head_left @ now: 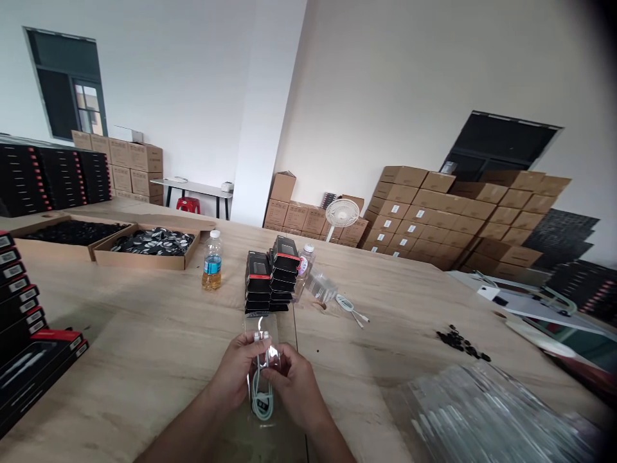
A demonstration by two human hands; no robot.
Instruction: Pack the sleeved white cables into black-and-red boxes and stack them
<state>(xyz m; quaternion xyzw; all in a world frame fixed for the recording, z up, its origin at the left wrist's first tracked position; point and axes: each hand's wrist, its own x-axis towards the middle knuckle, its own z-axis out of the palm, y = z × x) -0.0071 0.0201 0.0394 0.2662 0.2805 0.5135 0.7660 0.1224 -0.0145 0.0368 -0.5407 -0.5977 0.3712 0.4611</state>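
A coiled white cable (263, 411) with a dark tie lies on a clear plastic tray (255, 323) at the front of the table. My left hand (241, 363) is closed on the cable, thumb across its two plug ends. From the other side, my right hand (295, 379) grips the cable near the plugs with bent fingers, partly hiding it. Just beyond my hands stand two stacks of small black boxes (258, 283). Another white cable (351, 308) rests on the table to the right, beside some clear plastic packaging (321, 287).
A drink bottle (212, 263) and a second bottle (304, 263) flank the stacks. Two shallow cartons (139, 262) hold black pieces at the left. Black boxes (38, 334) pile up near left. Clear plastic trays (491, 411) and small black bits (460, 342) lie right.
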